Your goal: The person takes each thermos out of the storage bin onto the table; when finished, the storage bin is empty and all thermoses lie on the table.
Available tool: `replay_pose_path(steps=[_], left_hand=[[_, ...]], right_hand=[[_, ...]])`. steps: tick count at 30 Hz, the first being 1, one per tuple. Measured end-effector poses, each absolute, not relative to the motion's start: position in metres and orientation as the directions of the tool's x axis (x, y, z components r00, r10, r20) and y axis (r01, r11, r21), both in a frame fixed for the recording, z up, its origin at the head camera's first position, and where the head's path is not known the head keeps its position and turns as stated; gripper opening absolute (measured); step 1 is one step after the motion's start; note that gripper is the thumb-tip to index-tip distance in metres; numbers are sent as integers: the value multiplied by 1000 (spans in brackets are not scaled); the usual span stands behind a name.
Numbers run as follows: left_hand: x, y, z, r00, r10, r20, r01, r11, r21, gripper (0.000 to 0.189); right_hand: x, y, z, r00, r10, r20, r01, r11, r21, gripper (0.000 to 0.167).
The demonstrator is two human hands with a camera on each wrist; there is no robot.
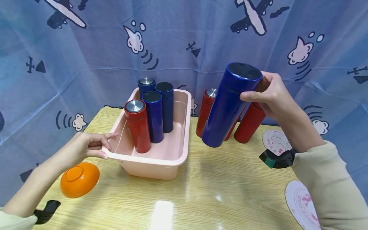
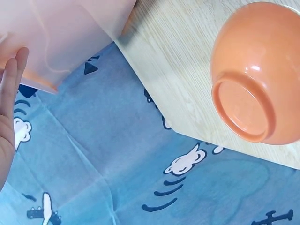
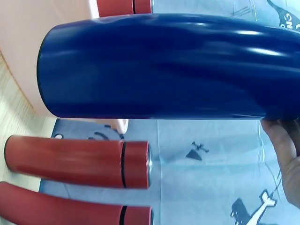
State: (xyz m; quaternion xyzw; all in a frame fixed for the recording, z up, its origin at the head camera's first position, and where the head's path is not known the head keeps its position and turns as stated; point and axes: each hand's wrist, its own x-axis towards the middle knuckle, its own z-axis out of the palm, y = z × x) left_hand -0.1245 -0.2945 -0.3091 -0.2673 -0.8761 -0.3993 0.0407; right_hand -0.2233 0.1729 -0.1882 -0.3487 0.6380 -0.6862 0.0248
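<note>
My right hand [image 1: 268,91] grips a glossy blue thermos bottle [image 1: 227,108] near its black-topped cap. The bottle is tilted in the air, its base to the lower left, in front of several red thermos bottles [image 1: 249,126] on the table. At the left, my left hand [image 1: 90,145] pinches the front left corner rim of a pink plastic bin [image 1: 149,171]. Inside the bin stand a red thermos [image 1: 138,131], a blue thermos [image 1: 154,121] and two dark blue ones [image 1: 168,108]. In the right wrist view the held bottle [image 3: 154,68] crosses above two red bottles [image 3: 79,161].
An orange bowl [image 1: 80,180] lies upside down below my left hand. Two round, pale printed mats [image 1: 303,204] are at the table's right side. A blue curtain with airplane prints [image 1: 178,41] hangs behind the wooden table [image 1: 218,179].
</note>
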Motion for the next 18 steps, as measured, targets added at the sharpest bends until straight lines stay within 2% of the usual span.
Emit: replay_pose_path(steps=[18], left_hand=[[-125,-295,-308,-856,442,270,486,506,713,22]], right_hand=[[-228,210,-226,-786,-437,437,-411,-159,-898,26]])
